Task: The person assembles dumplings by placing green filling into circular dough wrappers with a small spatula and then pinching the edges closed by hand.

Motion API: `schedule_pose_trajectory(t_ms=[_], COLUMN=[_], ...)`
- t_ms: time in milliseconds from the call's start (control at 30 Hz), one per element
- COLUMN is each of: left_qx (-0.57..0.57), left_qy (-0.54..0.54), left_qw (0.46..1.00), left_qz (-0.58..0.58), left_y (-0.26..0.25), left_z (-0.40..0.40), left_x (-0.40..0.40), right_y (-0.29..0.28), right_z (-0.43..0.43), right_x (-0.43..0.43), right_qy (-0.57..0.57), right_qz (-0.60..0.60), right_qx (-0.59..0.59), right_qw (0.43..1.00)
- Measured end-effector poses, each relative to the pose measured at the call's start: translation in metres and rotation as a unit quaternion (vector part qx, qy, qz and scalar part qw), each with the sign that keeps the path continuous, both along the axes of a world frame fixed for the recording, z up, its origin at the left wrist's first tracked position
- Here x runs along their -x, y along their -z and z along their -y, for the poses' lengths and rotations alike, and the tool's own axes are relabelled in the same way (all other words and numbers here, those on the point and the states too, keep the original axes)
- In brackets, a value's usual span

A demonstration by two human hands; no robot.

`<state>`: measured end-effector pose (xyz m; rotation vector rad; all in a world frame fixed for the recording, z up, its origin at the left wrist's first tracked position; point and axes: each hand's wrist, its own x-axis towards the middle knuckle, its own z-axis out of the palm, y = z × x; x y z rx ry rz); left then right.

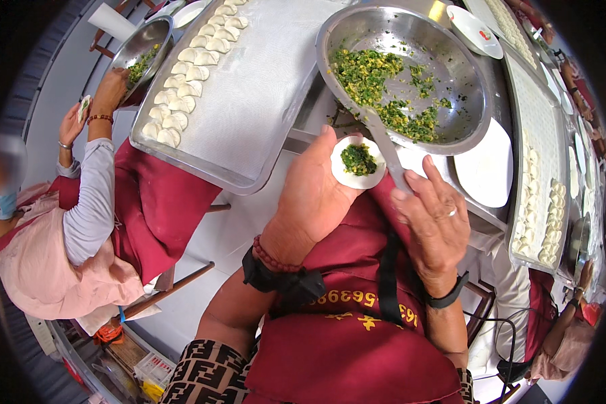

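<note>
My left hand (310,187) holds a round dumpling wrapper (337,171), laid flat on its fingers, with a mound of chopped green and yellow filling (358,159) in the middle. In my right hand (432,217) is a flat metal spatula (386,146), gripped by its lower end; its upper end lies at the near rim of a large steel bowl (477,121). More of that filling (366,73) covers the left and near parts of the bowl. To the left, a metal tray (252,106) bears rows of folded dumplings (189,70) along its left side.
White plates (485,166) lie right of the bowl. Farther right stands another tray (535,96) of dumplings. At the left, a person (88,202) holds a filled wrapper, one hand at a smaller steel bowl (154,38). Other people's arms show along the right edge.
</note>
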<state>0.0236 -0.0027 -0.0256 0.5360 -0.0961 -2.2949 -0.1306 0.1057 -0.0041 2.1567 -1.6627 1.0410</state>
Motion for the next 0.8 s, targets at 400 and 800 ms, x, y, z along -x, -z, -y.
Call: schedule_pose_trajectory(t_ms=[400,800], left_qx=[0.055,-0.006], left_qy=[0.009,0.062], left_qw=[0.998,0.998], left_qz=[-0.015,0.014], left_y=[-0.004,0.003], left_z=[0.017,-0.009], left_x=[0.003,0.012], right_y=[0.009,-0.013], right_z=[0.007,0.029], right_x=[0.010,0.062], right_qy=[0.068,0.150], right_qz=[-0.102,0.098], right_qx=[-0.031,-0.115], right_qw=[0.992,0.977])
